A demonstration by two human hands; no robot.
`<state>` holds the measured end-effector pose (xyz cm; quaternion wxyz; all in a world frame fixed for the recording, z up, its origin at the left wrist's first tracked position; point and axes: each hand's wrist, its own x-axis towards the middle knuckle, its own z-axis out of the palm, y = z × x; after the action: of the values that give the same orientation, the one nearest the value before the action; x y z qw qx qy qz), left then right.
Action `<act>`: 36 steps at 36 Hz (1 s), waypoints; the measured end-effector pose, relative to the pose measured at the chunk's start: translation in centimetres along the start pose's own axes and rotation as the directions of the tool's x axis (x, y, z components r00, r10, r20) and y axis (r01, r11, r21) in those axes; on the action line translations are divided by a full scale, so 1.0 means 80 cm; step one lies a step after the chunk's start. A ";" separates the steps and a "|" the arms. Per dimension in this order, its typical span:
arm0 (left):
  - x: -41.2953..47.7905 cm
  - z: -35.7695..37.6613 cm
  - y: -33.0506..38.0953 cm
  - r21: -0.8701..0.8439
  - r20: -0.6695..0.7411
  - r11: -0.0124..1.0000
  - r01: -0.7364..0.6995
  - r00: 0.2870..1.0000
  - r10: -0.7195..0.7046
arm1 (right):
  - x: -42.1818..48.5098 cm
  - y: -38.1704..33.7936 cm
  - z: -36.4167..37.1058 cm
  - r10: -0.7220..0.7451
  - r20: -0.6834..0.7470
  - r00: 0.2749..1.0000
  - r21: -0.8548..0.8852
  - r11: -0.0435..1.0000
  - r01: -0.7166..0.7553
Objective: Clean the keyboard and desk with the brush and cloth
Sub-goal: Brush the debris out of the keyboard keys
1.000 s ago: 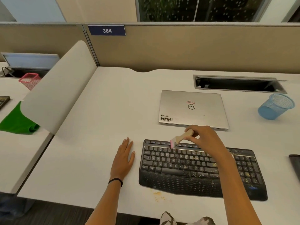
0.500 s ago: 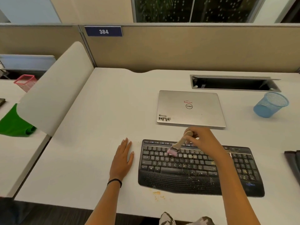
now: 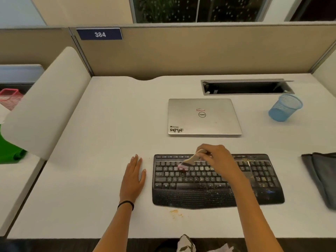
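**Lower now: brush (image 3: pixel 190 160) reaches the letter keys**

Right hand (image 3: pixel 216 157) pinches its handle, bristles on the keyboard's (image 3: pixel 218 195) upper-left letters. Left hand (image 3: pixel 133 179) rests flat on the desk (image 3: pixel 109 142) beside it, fingers together. Short, light flicks toward one edge should gather the crumbs (image 3: pixel 244 159).
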<state>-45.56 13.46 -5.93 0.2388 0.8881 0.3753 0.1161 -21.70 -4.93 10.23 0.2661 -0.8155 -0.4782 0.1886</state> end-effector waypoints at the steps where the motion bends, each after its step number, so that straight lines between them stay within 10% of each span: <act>1: 0.000 0.000 -0.001 0.004 0.000 1.000 -0.002 1.000 0.002 | 0.000 -0.003 0.006 -0.006 0.027 1.000 -0.015 1.000 0.007; 13: 0.001 0.001 -0.002 -0.002 0.007 1.000 0.001 1.000 -0.001 | -0.023 0.035 -0.024 0.127 -0.209 0.970 -0.064 0.988 -0.143; 18: 0.001 0.001 -0.002 -0.002 0.007 1.000 0.004 1.000 -0.004 | -0.021 0.033 -0.022 0.147 -0.041 0.988 -0.015 0.989 -0.148; 27: 0.002 0.001 -0.001 0.020 0.021 1.000 0.013 1.000 -0.013 | -0.023 0.048 -0.041 0.201 -0.242 0.949 -0.002 0.978 -0.207; 32: 0.002 0.001 -0.001 0.016 0.019 1.000 0.008 1.000 -0.009 | -0.024 0.049 -0.048 0.211 0.038 0.977 0.033 0.977 -0.212; 36: 0.002 0.001 -0.001 0.013 0.018 1.000 0.011 1.000 -0.012 | -0.020 0.052 -0.043 0.198 -0.085 0.977 -0.066 0.977 -0.204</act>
<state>-45.46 13.61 -6.00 0.2369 0.8884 0.3790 0.1043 -17.67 -8.92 10.46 0.2337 -0.8756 -0.3891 0.1650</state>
